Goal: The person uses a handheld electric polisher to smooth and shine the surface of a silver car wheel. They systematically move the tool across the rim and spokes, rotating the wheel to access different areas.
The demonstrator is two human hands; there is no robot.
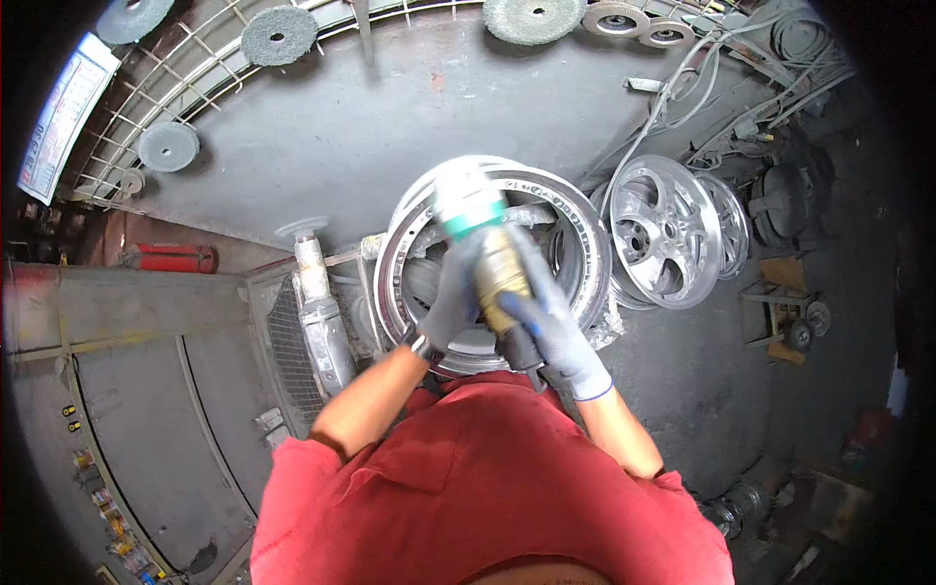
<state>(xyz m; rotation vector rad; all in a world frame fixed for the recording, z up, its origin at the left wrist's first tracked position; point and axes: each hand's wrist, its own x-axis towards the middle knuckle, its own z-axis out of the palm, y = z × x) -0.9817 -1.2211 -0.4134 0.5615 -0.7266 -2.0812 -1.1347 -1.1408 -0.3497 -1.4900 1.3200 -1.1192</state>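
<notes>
Both my hands, in grey gloves, are closed around a power tool (500,271) that looks like an angle grinder, blurred by motion. Its body is yellowish-brown, with a green band and a whitish head at the far end. My left hand (454,297) grips its left side, and a dark band circles that wrist. On the right side of the body, nearer its dark rear end, is my right hand (554,317). Beneath the tool lies a silver wheel rim (591,234) with holes around its inner ring. The tool and my hands hide much of the rim's middle.
Another long, dusty power tool (320,317) stands left of the rim. Spoked alloy wheels (667,232) lean together at the right, beside hanging cables (673,88). Abrasive discs (280,36) hang on a wire rack at the back. A red cylinder (174,258) lies far left.
</notes>
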